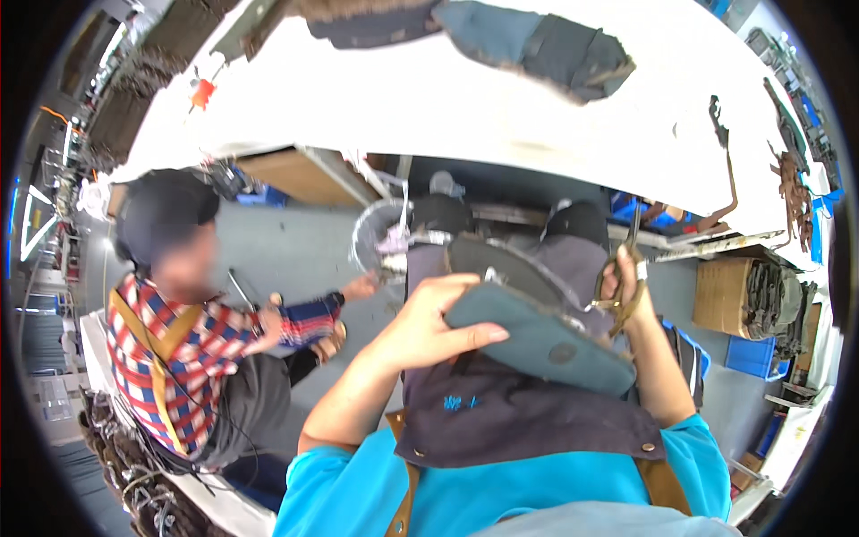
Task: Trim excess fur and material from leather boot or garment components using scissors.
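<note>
White tabletop [403,107], smooth, curves across top of view; fuzzy-edged cloth pcs [537,45], blue-grey & near-black, lie flat at its far side. Co-worker [174,353] on L in red/white/blue checked shirt, dark cap; one hand out toward the waste bin. Person's own dk apron [537,416], matte woven cloth w/ brown straps, small blue marks on bib.

Cardboard box [723,295] on R, straight-sided, brown; stack of dk cloth pcs [774,300] at it, can't tell if all inside. Teal cloth pc [546,345] is over the lap, in front of apron, btwn both hands: flat, curved outline, dk round spot on face, darker layer w/ pale fuzzy edge along far side. Long axis runs diag., upper L to lower R, narrower end toward R wrist.

Waste bin [367,237], round, clear-ish lining, pale crumpled scraps [394,240] in it. Blue crate [756,356] below box, contents unclear.

L hand [443,327] pinches pc's L end, thumb on top, fingertips hidden. R hand [626,291] curled round scissors [616,313], brownish handles, blades pointing up, away from body; blade gap n/a, can't tell.
</note>
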Demonstrator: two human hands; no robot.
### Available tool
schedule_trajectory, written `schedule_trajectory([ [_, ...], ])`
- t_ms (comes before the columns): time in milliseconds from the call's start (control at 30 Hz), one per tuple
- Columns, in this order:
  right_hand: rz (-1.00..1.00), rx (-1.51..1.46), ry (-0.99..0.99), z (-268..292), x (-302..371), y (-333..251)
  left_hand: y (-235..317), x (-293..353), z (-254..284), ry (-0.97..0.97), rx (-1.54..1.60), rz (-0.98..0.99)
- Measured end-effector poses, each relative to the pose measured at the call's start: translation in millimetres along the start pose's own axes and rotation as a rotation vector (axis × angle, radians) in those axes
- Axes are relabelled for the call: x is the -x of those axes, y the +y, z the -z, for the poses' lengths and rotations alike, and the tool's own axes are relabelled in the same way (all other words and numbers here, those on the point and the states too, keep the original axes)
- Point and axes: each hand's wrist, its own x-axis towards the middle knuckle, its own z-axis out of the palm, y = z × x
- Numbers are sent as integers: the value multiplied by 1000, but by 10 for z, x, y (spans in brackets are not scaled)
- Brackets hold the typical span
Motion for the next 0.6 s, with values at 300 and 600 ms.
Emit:
schedule_trajectory([
  [300,64,-204,-25,278,-378,704,32,-209,134,261,262,-162],
  [600,59,-136,39,306,-226,594,1010,-1676,525,538,791,-266],
])
